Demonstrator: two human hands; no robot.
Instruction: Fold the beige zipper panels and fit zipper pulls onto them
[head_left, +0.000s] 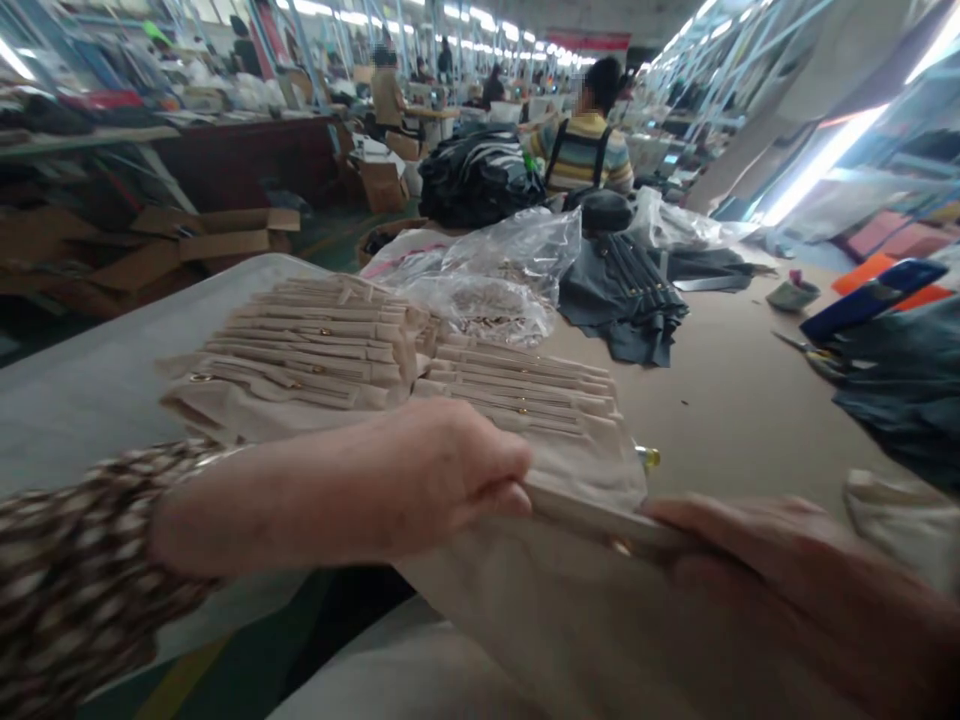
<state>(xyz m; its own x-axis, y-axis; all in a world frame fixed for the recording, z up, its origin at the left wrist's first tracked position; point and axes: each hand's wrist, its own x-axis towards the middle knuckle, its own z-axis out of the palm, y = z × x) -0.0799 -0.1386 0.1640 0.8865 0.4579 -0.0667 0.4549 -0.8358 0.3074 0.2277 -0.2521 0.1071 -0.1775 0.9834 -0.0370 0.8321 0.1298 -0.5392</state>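
Observation:
My left hand (442, 475) is closed in a pinch on one end of a narrow beige fabric strap (592, 518) with a small metal fitting. My right hand (757, 560), blurred at the lower right, grips the strap's other end over a beige cloth piece (570, 620). Just beyond my hands lies a stack of several matching beige straps (517, 390), and a second stack (315, 340) sits to its left. A small brass fitting (649, 458) pokes out beside the nearer stack.
A clear plastic bag of metal parts (487, 290) lies behind the stacks, with dark fabric pieces (630, 290) to its right. Scissors (806, 350) and blue cloth (900, 380) are at the right. A person in a striped top (585, 150) sits beyond; cardboard boxes (217, 235) are at the left.

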